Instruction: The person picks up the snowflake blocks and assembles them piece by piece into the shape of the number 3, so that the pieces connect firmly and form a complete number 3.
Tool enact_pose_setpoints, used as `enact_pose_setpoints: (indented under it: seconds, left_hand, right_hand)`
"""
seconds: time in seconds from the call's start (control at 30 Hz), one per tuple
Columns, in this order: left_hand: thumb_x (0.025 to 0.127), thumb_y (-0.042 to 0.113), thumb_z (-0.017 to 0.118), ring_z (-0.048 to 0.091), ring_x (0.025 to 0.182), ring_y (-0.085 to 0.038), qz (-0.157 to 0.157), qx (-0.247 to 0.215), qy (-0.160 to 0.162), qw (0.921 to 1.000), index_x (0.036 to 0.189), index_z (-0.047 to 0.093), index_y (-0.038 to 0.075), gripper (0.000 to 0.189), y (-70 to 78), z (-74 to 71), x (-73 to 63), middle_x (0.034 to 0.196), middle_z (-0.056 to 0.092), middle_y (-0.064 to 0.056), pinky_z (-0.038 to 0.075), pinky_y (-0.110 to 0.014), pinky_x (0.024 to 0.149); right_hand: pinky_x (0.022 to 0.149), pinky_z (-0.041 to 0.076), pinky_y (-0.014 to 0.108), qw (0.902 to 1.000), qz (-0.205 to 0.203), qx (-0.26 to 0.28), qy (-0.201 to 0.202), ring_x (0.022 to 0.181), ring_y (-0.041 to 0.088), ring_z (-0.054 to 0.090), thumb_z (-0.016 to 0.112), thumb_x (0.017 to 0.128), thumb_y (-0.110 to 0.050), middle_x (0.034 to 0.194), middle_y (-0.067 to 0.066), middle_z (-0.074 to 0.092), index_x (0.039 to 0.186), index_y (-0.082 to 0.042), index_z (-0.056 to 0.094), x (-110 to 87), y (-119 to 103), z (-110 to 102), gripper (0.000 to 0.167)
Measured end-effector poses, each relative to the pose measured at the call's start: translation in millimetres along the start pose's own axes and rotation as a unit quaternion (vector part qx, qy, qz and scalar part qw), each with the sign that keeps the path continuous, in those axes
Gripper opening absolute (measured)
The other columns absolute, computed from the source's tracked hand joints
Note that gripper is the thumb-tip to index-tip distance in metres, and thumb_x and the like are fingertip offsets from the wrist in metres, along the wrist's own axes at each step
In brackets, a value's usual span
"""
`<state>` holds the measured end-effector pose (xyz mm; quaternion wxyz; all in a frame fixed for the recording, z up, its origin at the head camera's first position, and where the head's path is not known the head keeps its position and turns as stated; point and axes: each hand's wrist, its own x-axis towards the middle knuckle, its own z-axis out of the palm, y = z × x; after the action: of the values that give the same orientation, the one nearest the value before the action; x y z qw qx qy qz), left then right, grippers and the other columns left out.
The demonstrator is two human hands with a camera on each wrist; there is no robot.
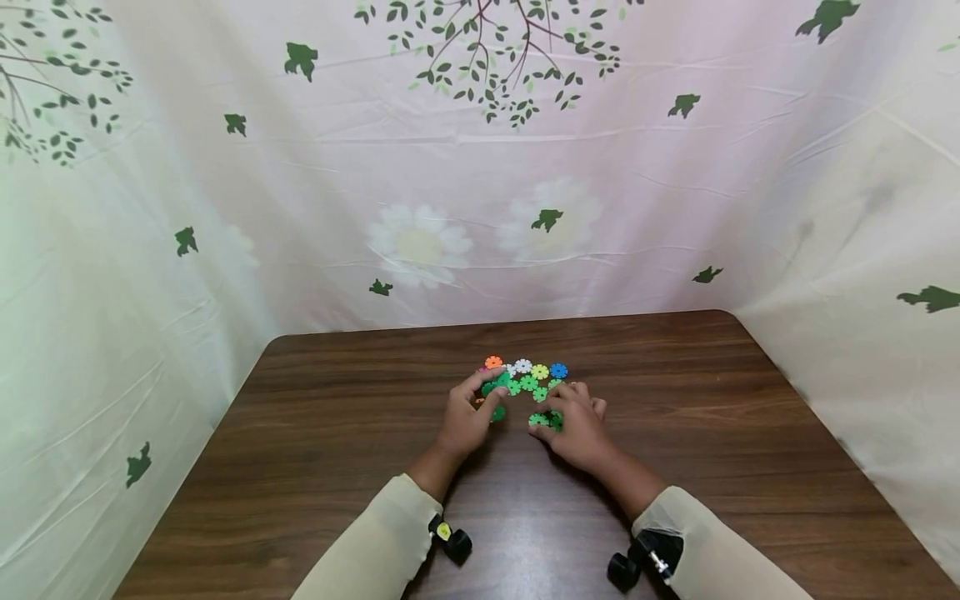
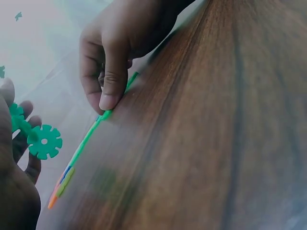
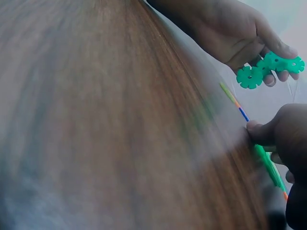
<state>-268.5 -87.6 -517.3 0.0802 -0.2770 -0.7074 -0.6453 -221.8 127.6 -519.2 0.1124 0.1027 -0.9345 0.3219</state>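
Observation:
My left hand (image 1: 462,423) grips a short chain of linked green notched discs (image 3: 274,63) between thumb and fingers, raised above the table in both wrist views. One disc of it hangs out past the fingertips. To the right, my right hand (image 1: 579,429) is low at the tabletop, thumb and fingertips bent around green notched discs (image 1: 538,420) there. In the left wrist view its thumb and finger pinch at the edge of the flat green pieces (image 2: 82,143). More loose green discs (image 1: 528,382) lie between and beyond the hands.
Behind the green pieces lie an orange disc (image 1: 492,362), a white disc (image 1: 522,365), a yellow disc (image 1: 540,372) and a blue disc (image 1: 558,371). The brown wooden table (image 1: 337,467) ends at a patterned cloth backdrop (image 1: 465,167) on the far side.

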Motion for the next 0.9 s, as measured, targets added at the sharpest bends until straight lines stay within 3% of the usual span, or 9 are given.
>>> enact_pose_setpoints:
  seconds: [0.13, 0.33, 0.43, 0.57, 0.73, 0.8, 0.9]
  left_hand:
    - [0.106, 0.003, 0.068, 0.073, 0.088, -0.009, -0.014, -0.028, 0.003, 0.9995, 0.138, 0.069, -0.005, 0.033, 0.5, 0.5, -1.9, 0.102, 0.074, -0.03, 0.062, -0.024, 0.079]
    - [0.103, 0.001, 0.072, 0.076, 0.085, -0.008, -0.031, -0.038, -0.001, 0.9988, 0.137, 0.068, -0.013, 0.036, 3.9, -0.1, -5.1, 0.1, 0.077, -0.034, 0.06, -0.019, 0.083]
    - [0.102, 0.004, 0.075, 0.077, 0.093, -0.009, -0.04, -0.015, -0.006, 0.9991, 0.135, 0.07, -0.013, 0.037, 6.2, -0.3, -5.8, 0.108, 0.08, -0.031, 0.059, -0.017, 0.086]
    - [0.102, 0.01, 0.077, 0.076, 0.115, -0.021, -0.053, 0.021, -0.018, 0.9982, 0.132, 0.075, -0.005, 0.034, 7.4, -0.3, -6.4, 0.126, 0.08, -0.02, 0.057, -0.018, 0.095]
    - [0.102, 0.015, 0.078, 0.071, 0.132, -0.031, -0.067, 0.041, -0.043, 0.996, 0.133, 0.077, 0.002, 0.034, 8.9, -0.4, -9.7, 0.134, 0.078, -0.015, 0.057, -0.042, 0.112]
    - [0.102, 0.017, 0.079, 0.071, 0.133, -0.03, -0.071, 0.043, -0.051, 0.9952, 0.133, 0.078, 0.004, 0.034, 9.2, -0.4, -10.7, 0.134, 0.078, -0.014, 0.055, -0.051, 0.113]
    - [0.101, 0.016, 0.08, 0.073, 0.13, -0.031, -0.066, 0.04, -0.059, 0.9953, 0.131, 0.078, 0.003, 0.033, 8.4, -0.7, -11.0, 0.132, 0.079, -0.014, 0.056, -0.053, 0.112]
  right_hand:
    - [0.094, 0.022, 0.053, 0.9999, 0.004, 0.013, -0.001, 0.115, 0.028, 0.052, 0.092, 0.089, -0.019, 0.113, 0.002, 0.071, 0.105, -0.015, 0.077, -0.7, -1.0, 1.7, 0.022]
    - [0.095, 0.022, 0.049, 0.9978, -0.025, 0.053, 0.03, 0.098, 0.021, 0.063, 0.09, 0.088, -0.013, 0.097, -0.001, 0.073, 0.106, -0.013, 0.076, -2.8, -2.7, 4.5, 0.023]
    - [0.094, 0.026, 0.047, 0.9935, -0.058, 0.071, 0.068, 0.094, 0.023, 0.067, 0.09, 0.086, -0.011, 0.096, 0.002, 0.076, 0.107, -0.01, 0.079, -3.7, -2.1, 5.8, 0.024]
    - [0.09, 0.031, 0.041, 0.9826, -0.103, 0.086, 0.129, 0.088, 0.022, 0.071, 0.09, 0.084, -0.007, 0.095, 0.006, 0.078, 0.105, -0.007, 0.081, -3.0, -0.1, 7.0, 0.023]
    - [0.085, 0.044, 0.034, 0.9692, -0.15, 0.11, 0.162, 0.075, 0.014, 0.067, 0.082, 0.091, 0.001, 0.086, 0.005, 0.076, 0.112, 0.001, 0.079, 1.2, 2.1, 6.4, 0.021]
    - [0.083, 0.048, 0.034, 0.9683, -0.155, 0.118, 0.156, 0.072, 0.017, 0.069, 0.078, 0.095, 0.004, 0.085, 0.008, 0.077, 0.119, 0.005, 0.077, 1.3, 2.0, 5.5, 0.024]
    - [0.081, 0.046, 0.037, 0.9704, -0.149, 0.121, 0.146, 0.069, 0.022, 0.069, 0.072, 0.1, 0.005, 0.087, 0.011, 0.077, 0.129, 0.005, 0.073, -0.3, 0.5, 4.5, 0.029]
